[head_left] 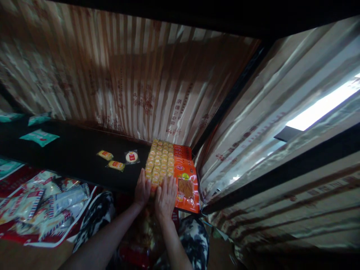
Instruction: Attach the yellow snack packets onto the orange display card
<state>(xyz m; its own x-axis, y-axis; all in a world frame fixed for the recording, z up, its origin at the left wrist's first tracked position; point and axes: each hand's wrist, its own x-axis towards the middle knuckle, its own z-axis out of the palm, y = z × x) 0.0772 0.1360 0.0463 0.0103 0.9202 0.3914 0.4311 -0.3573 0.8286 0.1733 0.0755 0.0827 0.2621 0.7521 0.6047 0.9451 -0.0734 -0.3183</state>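
Observation:
Rows of small yellow-wrapped snacks point(159, 159) stand packed together on the right part of a black shelf point(75, 146). My left hand point(142, 189) rests against their front left corner, fingers stretched out. Flat across their front right edge lies my right hand point(165, 197), its fingers extended beside the orange snack packets point(185, 178). These orange packets line the shelf's right end and touch the yellow rows. To the left lie two yellow packets point(116, 165) and a round white wrapped snack point(132, 157). Neither hand is closed around anything.
Several green packets point(39, 138) lie at the shelf's left. Below, a red and white bag point(67, 234) holds many wrapped snacks point(53, 204). Printed plastic sheeting point(135, 82) hangs behind, and a black frame post point(230, 97) rises at the right corner.

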